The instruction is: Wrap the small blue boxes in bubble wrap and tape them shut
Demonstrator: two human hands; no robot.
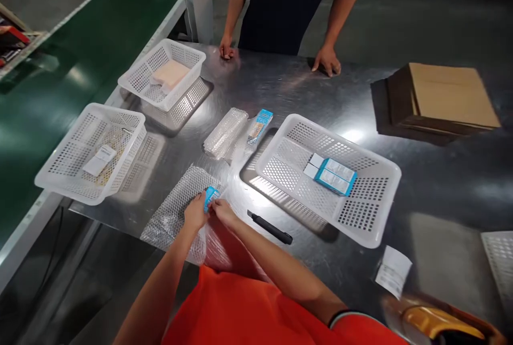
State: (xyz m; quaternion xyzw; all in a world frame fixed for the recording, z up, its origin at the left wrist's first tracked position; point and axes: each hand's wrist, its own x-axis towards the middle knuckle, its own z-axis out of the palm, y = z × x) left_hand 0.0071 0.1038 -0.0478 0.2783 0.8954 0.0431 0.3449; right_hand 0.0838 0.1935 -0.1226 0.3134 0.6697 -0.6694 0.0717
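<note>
My left hand (pixel 195 212) is closed around a small blue box (pixel 210 195) above the bubble wrap (pixel 170 211). The fingers of my right hand (pixel 223 212) pinch the same box at its right edge. Under my hands, the bubble wrap is spread at the table's near edge, with clear film beside it. A black utility knife (pixel 272 229) lies to the right of my right forearm. Farther up the table are a bubble-wrapped bundle (pixel 225 132) and a second blue box (pixel 261 124), partly under clear film.
A white basket (pixel 276 160) on the right holds blue-and-white boxes (pixel 334 175). Two more baskets (pixel 56 174) stand left beside a green conveyor (pixel 100 51). Cardboard (pixel 452 93), a paper label (pixel 394 270) and a yellow tool (pixel 441 323) lie right. Another person's hands (pixel 326 60) rest opposite.
</note>
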